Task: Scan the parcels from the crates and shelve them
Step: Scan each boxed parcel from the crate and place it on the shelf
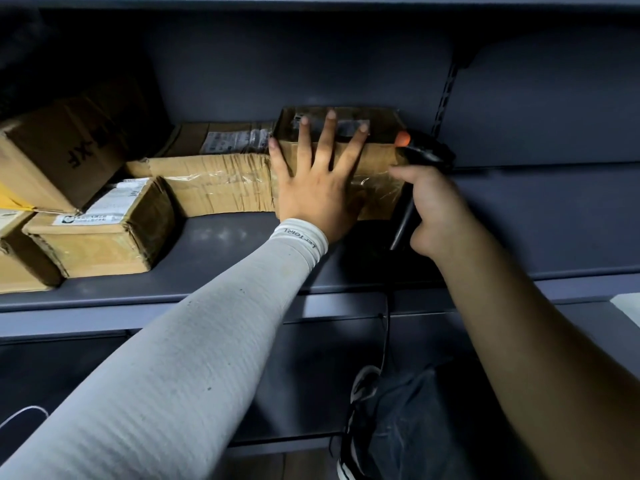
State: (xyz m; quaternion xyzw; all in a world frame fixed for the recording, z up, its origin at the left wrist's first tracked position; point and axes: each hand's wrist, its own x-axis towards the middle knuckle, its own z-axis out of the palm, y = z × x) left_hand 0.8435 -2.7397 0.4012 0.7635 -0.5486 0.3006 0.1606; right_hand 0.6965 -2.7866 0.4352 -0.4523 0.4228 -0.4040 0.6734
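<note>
Shelf (242, 237): parcel (381, 161) lengthwise along back.

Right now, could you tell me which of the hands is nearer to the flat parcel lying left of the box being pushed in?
Left. The left hand presses the pushed box, its thumb beside the flat parcel; the right hand grips the scanner at the box's far side.

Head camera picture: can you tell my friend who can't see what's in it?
A person's left hand presses flat, fingers spread, against a taped cardboard box on a dark metal shelf. The right hand grips a black scanner with an orange tip beside that box. More cardboard boxes sit to the left.
</note>
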